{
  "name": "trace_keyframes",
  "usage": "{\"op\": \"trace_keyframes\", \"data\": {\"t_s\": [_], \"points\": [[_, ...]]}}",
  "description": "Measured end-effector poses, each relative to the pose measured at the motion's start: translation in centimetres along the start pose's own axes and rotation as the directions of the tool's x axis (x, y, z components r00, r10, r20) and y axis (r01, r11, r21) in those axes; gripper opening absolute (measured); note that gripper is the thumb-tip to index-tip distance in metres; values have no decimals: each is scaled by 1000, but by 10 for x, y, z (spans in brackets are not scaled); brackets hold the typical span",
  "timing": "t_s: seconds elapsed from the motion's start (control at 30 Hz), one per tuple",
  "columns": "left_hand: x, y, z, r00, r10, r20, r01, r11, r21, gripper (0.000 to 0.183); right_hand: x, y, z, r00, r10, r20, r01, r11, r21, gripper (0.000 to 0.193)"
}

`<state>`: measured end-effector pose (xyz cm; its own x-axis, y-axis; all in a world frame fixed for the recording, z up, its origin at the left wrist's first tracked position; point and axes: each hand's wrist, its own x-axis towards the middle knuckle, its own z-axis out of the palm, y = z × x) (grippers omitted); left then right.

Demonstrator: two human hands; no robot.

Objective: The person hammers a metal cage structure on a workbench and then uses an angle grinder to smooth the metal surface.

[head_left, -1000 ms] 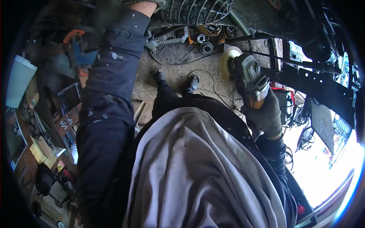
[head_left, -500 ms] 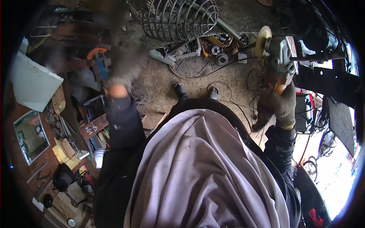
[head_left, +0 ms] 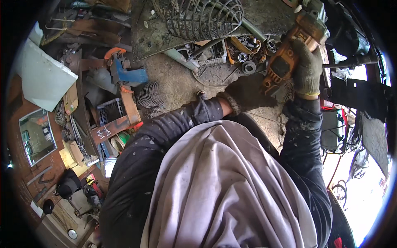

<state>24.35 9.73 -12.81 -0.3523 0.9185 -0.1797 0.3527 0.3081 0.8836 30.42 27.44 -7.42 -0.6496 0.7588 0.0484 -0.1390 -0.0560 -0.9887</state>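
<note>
My right hand (head_left: 308, 70), in a grey knitted glove with a yellow cuff edge, is wrapped around an orange angle grinder (head_left: 283, 58). Its metal gear head (head_left: 316, 11) points up and away, and its rear end slants down toward my left hand. My left hand (head_left: 247, 94), in a dark glove, reaches across my body to that rear end. Its fingers look curled, but shadow hides what they hold, if anything. In this position the grinder's disc is mostly out of sight behind the tool.
Ahead lies a cone-shaped wire cage (head_left: 202, 18) on a metal sheet (head_left: 151, 41), with a parts crate (head_left: 244, 43) below it. At left are a blue clamp-like tool (head_left: 129, 73), coiled wire (head_left: 151, 95), a white panel (head_left: 45, 76) and a mirror (head_left: 38, 136). Cables trail across the floor.
My left hand has swung from the left side over to the grinder's rear end. My right hand has raised and turned the grinder, so its orange body now shows.
</note>
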Motion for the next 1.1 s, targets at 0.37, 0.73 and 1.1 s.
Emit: {"op": "trace_keyframes", "data": {"t_s": [0.37, 0.73, 1.1], "points": [[-5, -2, -3, 973, 192, -128, -173, 974, 146, 72, 7, 18, -4, 997, 42, 57, -55, 967, 247, 40], [31, -11, 31, 988, -150, 18, 145, 903, -405, 37, 55, 12, 16, 973, 187, 136, -172, 979, -111, 66], [42, 31, -13, 972, 208, -111, -196, 975, 105, 38, 138, 46, -23, 737, 30, 675, 647, 259, -717, 38]]}}
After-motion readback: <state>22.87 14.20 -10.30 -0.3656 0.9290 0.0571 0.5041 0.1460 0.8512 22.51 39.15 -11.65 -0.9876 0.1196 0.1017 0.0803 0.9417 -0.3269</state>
